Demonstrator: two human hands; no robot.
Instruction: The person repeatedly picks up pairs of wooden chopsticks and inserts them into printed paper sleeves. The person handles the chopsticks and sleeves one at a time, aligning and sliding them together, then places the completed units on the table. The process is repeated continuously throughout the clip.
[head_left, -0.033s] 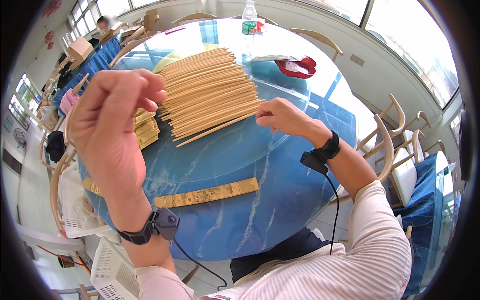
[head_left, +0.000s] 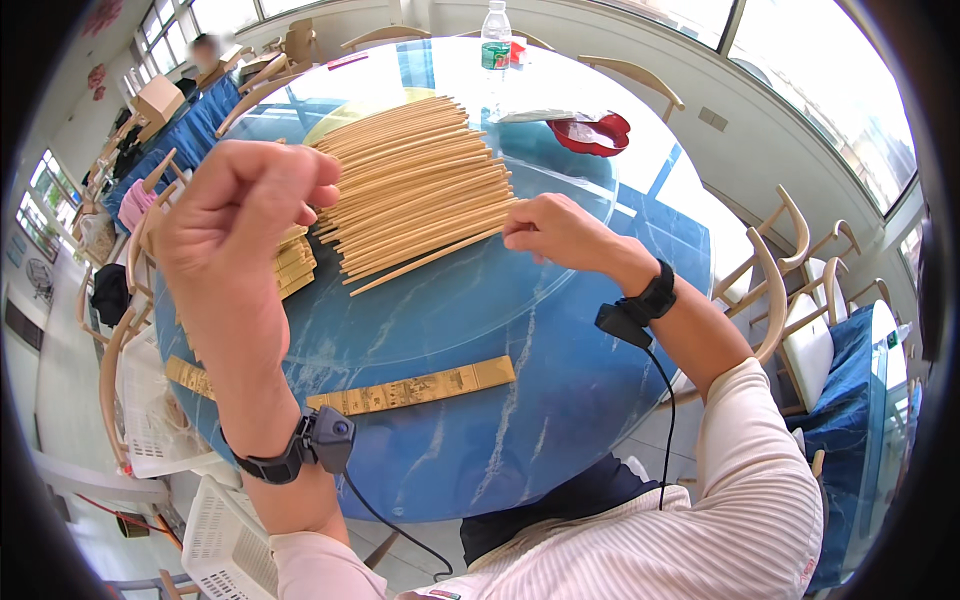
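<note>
A wide pile of pale wooden chopsticks (head_left: 415,185) lies on the blue marbled table (head_left: 560,400). My right hand (head_left: 557,232), fingers curled closed, is at the right end of the nearest chopsticks; its fingertips are hidden, so a grip does not show. My left hand (head_left: 245,215) is raised at the pile's left, its fingers bent inward and anything between them out of sight. Partly behind it lies a stack of gold paper sleeves (head_left: 295,265). One flat gold printed sleeve (head_left: 415,386) lies nearer me, and another (head_left: 190,376) is beside my left forearm.
A water bottle (head_left: 495,40) stands at the far side, near a red heart-shaped dish (head_left: 592,135) and a clear plastic bag (head_left: 540,116). White plastic baskets (head_left: 215,540) sit at lower left. Wooden chairs (head_left: 770,290) surround the table. A person (head_left: 207,58) is at the far left.
My left hand has shifted slightly right and its fingers are curled in more. My right hand has edged left along the chopstick ends. The pile looks the same.
</note>
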